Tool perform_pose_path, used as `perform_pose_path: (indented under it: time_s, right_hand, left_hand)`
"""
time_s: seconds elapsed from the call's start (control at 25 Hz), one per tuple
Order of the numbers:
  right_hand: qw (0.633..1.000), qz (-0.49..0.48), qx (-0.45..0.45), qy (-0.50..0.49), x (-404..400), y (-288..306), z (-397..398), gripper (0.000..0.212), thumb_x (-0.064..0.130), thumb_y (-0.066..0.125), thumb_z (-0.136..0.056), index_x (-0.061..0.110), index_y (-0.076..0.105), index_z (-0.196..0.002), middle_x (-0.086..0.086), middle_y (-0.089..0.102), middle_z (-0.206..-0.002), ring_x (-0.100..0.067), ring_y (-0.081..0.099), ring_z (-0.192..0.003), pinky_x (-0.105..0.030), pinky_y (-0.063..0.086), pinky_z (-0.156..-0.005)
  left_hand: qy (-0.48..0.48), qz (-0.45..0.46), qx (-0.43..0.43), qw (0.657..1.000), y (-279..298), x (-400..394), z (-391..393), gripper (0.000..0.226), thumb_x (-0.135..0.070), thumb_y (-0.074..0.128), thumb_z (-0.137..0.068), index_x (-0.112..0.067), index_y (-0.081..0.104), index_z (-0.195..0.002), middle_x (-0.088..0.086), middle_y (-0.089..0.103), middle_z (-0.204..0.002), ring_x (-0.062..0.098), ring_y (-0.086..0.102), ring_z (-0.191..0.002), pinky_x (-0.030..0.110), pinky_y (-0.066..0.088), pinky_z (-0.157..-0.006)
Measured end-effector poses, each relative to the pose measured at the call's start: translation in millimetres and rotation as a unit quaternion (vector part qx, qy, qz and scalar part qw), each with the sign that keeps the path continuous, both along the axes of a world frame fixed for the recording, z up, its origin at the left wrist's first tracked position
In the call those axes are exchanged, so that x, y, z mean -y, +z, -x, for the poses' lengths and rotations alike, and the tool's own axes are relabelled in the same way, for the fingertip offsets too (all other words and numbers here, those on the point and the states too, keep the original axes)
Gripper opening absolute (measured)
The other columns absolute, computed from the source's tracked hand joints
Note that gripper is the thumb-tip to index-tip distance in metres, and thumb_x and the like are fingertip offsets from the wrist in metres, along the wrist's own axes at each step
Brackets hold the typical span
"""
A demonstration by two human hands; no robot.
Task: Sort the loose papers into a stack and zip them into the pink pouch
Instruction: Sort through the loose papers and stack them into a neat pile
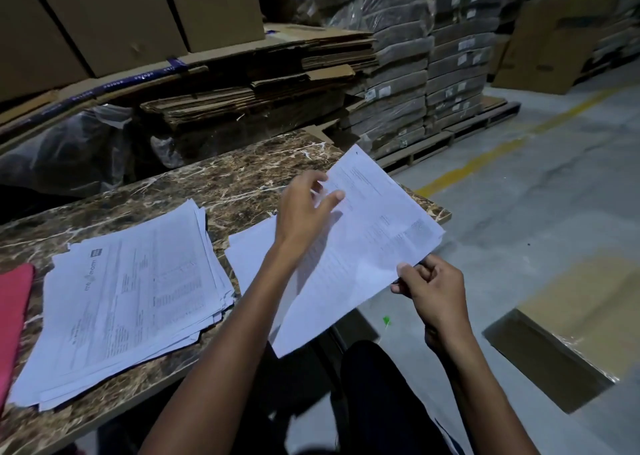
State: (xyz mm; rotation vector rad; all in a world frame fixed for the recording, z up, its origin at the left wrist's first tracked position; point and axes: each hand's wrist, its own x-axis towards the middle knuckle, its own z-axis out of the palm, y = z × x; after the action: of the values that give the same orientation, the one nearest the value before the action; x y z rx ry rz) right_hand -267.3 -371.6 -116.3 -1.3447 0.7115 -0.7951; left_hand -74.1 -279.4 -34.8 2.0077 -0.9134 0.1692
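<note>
One sheet [367, 243] is being pinched at its near corner by the right hand [433, 288], left hand [304, 212] spread loosely on it. Stack [131, 302] is lying leftward on the desk [242, 177], nearer the left hand.

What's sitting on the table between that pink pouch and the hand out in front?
In the head view, a messy paper stack lies between the pink pouch and the left hand, then a strip of bare table.

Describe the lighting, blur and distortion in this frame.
Head view: dim, bluish light; the cardboard boxes behind sit in deep shadow. Wide-angle bending curves the marble table edge. The left hand is slightly motion-blurred; print on the held sheet is too soft to read.
</note>
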Motion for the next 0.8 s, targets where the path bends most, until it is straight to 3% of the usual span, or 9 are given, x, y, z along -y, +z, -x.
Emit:
perform_pose_path:
  time_s: [0.08,0.12,0.2,0.32,0.48,0.56,0.68,0.72,0.8]
  right_hand:
    - [1.0,-0.005,0.006,0.016,5.2,0.1,3.5,0.014,0.003,0.06,-0.097,0.007,0.071,-0.103,0.007,0.068,-0.065,-0.016,0.064,-0.061,-0.041,0.06,-0.077]
    - [1.0,-0.012,0.015,0.022,8.3,-0.9,4.0,0.017,0.002,0.058,-0.097,0.008,0.071,-0.108,0.009,0.072,-0.073,-0.016,0.065,-0.066,-0.036,0.061,-0.075]
    - [0.999,-0.029,0.032,0.021,13.6,-3.7,2.5,0.022,0.001,0.055,-0.097,0.011,0.07,-0.111,0.0,0.076,-0.091,-0.021,0.067,-0.076,-0.032,0.059,-0.074]
    - [0.998,-0.037,0.044,0.004,18.4,-3.7,-4.8,0.022,0.001,0.052,-0.095,0.013,0.068,-0.103,-0.006,0.062,-0.077,-0.023,0.052,-0.07,-0.037,0.052,-0.074]
    - [0.999,-0.021,0.049,-0.01,14.8,9.4,-18.0,0.025,-0.003,0.047,-0.095,0.014,0.065,-0.095,0.008,0.052,-0.058,-0.013,0.039,-0.052,-0.03,0.039,-0.058]
    - [0.997,-0.02,0.066,-0.023,15.0,15.5,-25.3,0.03,-0.001,0.047,-0.097,0.021,0.067,-0.104,0.009,0.069,-0.073,-0.012,0.057,-0.059,-0.03,0.046,-0.058]
    - [0.992,-0.059,0.101,-0.051,18.7,19.5,-33.8,0.033,0.011,0.058,-0.099,0.024,0.059,-0.13,0.004,0.077,-0.103,-0.014,0.074,-0.093,-0.033,0.059,-0.076]
    - [0.991,-0.064,0.103,-0.049,18.3,20.0,-34.8,0.039,0.014,0.065,-0.097,0.023,0.055,-0.133,0.002,0.076,-0.108,-0.014,0.074,-0.097,-0.033,0.06,-0.076]
    - [0.993,-0.06,0.098,-0.027,14.9,16.9,-34.4,0.053,0.013,0.076,-0.089,0.021,0.05,-0.135,0.0,0.072,-0.115,-0.014,0.072,-0.102,-0.032,0.061,-0.077]
  left_hand:
    - [0.043,-0.084,-0.008,0.996,-6.0,-11.4,-14.3,0.06,-0.051,0.071,-0.087,-0.02,0.055,-0.136,0.002,0.06,-0.133,0.02,0.056,-0.122,0.044,0.047,-0.097]
    - [0.041,-0.108,-0.044,0.992,-5.9,-18.4,-16.9,0.06,-0.05,0.07,-0.089,-0.019,0.056,-0.137,0.002,0.061,-0.135,0.021,0.055,-0.124,0.045,0.047,-0.097]
    - [0.008,-0.087,-0.104,0.991,-4.0,-33.1,-22.9,0.031,-0.036,0.07,-0.093,-0.015,0.072,-0.115,0.003,0.074,-0.111,0.021,0.068,-0.104,0.037,0.051,-0.078]
    - [0.001,-0.041,-0.132,0.99,3.1,-52.4,-30.4,0.009,-0.024,0.073,-0.092,-0.018,0.078,-0.087,0.006,0.075,-0.081,0.026,0.07,-0.08,0.044,0.051,-0.065]
    - [-0.002,-0.152,-0.198,0.968,19.0,-66.5,-39.5,0.018,-0.032,0.073,-0.092,-0.016,0.072,-0.1,0.004,0.072,-0.095,0.026,0.067,-0.089,0.034,0.047,-0.069]
    - [-0.022,-0.203,-0.217,0.954,26.4,-68.8,-40.1,0.023,-0.031,0.074,-0.092,-0.011,0.072,-0.106,0.001,0.073,-0.092,0.019,0.07,-0.084,0.031,0.051,-0.066]
    - [-0.02,-0.127,-0.227,0.965,36.4,-72.0,-29.7,0.024,-0.02,0.077,-0.089,0.002,0.073,-0.095,-0.011,0.061,-0.052,0.001,0.057,-0.046,0.016,0.04,-0.042]
    - [-0.002,-0.076,-0.243,0.967,37.4,-74.4,-24.2,0.024,-0.017,0.078,-0.088,0.004,0.071,-0.092,-0.01,0.057,-0.046,0.0,0.051,-0.039,0.015,0.037,-0.04]
    - [0.019,0.039,-0.299,0.953,34.5,-83.8,-9.0,0.025,-0.015,0.08,-0.085,0.007,0.07,-0.09,0.002,0.067,-0.055,0.007,0.06,-0.044,0.019,0.045,-0.046]
